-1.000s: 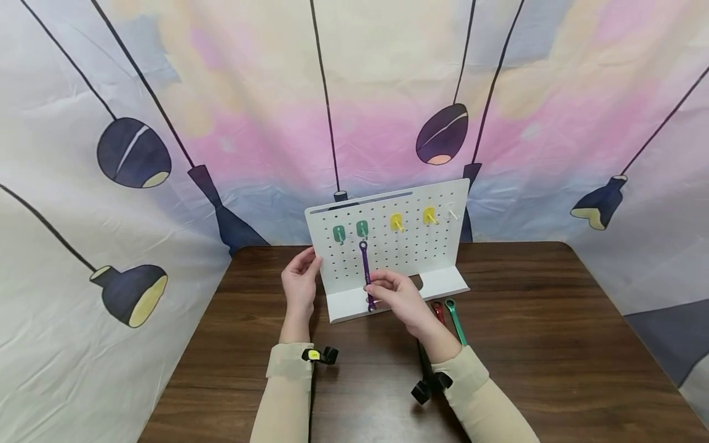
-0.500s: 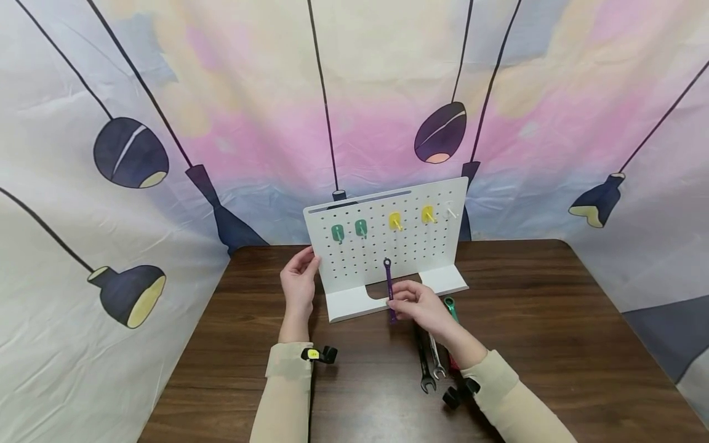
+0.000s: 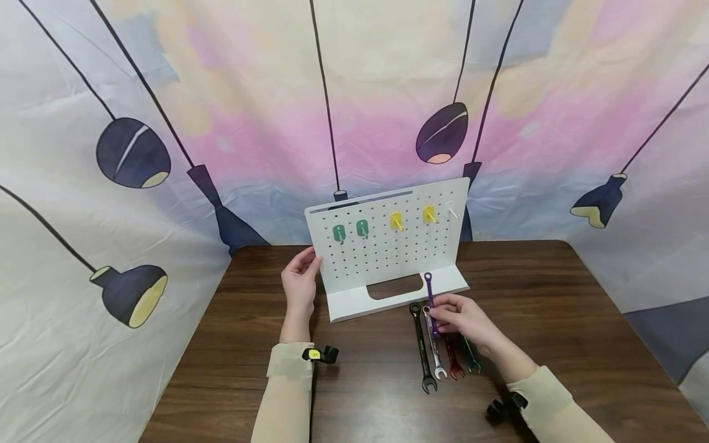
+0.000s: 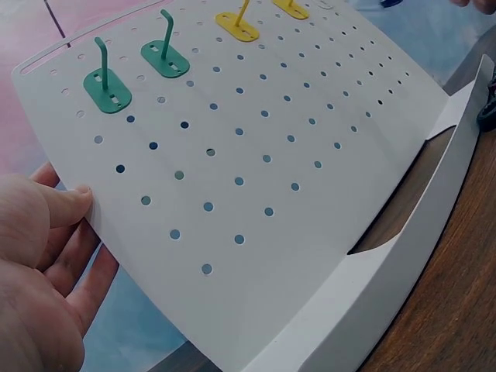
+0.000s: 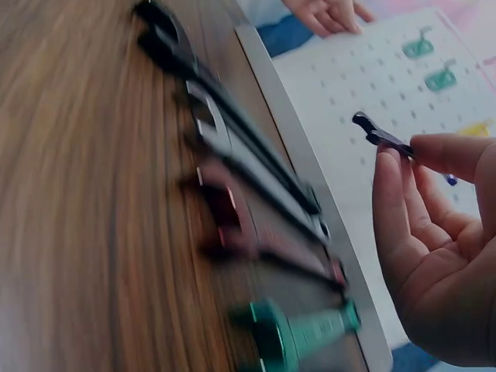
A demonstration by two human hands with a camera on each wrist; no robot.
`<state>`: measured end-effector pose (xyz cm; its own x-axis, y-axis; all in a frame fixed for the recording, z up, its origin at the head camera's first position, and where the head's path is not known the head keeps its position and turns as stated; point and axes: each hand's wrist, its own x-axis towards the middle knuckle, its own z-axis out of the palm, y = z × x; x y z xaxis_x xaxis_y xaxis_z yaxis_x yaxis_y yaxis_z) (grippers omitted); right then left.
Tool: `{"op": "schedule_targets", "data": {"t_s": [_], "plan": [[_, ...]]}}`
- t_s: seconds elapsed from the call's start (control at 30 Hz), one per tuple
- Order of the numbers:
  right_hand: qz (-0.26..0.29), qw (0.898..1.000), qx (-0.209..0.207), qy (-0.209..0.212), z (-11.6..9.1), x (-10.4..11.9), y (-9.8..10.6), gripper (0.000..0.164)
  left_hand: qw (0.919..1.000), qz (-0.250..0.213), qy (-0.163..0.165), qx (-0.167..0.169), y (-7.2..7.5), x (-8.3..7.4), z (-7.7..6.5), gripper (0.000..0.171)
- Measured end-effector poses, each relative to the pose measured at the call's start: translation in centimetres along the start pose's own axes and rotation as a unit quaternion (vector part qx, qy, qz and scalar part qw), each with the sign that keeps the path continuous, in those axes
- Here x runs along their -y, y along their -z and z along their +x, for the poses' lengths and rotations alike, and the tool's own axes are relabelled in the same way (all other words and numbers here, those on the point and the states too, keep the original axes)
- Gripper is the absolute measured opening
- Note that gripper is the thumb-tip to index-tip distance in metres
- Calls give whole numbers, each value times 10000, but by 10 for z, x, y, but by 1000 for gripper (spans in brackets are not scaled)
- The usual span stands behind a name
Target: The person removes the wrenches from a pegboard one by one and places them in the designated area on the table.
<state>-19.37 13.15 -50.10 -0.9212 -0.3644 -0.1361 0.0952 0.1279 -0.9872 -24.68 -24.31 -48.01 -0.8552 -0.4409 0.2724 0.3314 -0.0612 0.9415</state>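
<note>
My left hand [image 3: 299, 286] holds the left edge of a white pegboard [image 3: 382, 249], its thumb on the front and the other fingers behind, as the left wrist view shows. Between thumb and fingers, my right hand [image 3: 468, 321] pinches a purple combination wrench [image 3: 429, 287], ring end up. It overlaps a row of wrenches lying on the table: a black wrench [image 3: 421, 344], a silver wrench [image 3: 434, 351], a red wrench [image 3: 454, 362] and a green wrench [image 3: 471, 359]. The right hand partly covers the red and green ones in the head view; the right wrist view shows their open ends.
Hooks stick out from the pegboard: two green hooks [image 3: 362, 228], two yellow hooks [image 3: 396, 221] and a whitish hook [image 3: 452, 210] at the right. The board's base has a cutout [image 3: 394, 287]. Brown wooden table [image 3: 354, 381] surrounds it, with a printed cloth [image 3: 249, 92] behind.
My right hand has carried the purple wrench rightward and down, from before the second green hook to over the row of wrenches. The left hand has stayed on the board's edge.
</note>
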Motion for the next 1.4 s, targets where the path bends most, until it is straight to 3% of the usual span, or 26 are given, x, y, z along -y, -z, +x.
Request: {"op": "schedule_targets", "data": {"t_s": [0.3, 0.67, 1.0, 1.4], "plan": [[-328, 9993, 19, -171, -15, -12, 37, 40, 10000, 15, -16, -1, 0, 1, 0, 26], [-845, 9956, 66, -391, -32, -22, 66, 40, 10000, 21, 2, -31, -1, 2, -1, 26], [-1210, 9912, 25, -545, -46, -28, 75, 35, 10000, -33, -24, -14, 0, 4, 0, 26], [-1395, 9876, -211, -681, -45, -29, 75, 33, 9999, 48, -118, 39, -1, 1, -2, 27]]}}
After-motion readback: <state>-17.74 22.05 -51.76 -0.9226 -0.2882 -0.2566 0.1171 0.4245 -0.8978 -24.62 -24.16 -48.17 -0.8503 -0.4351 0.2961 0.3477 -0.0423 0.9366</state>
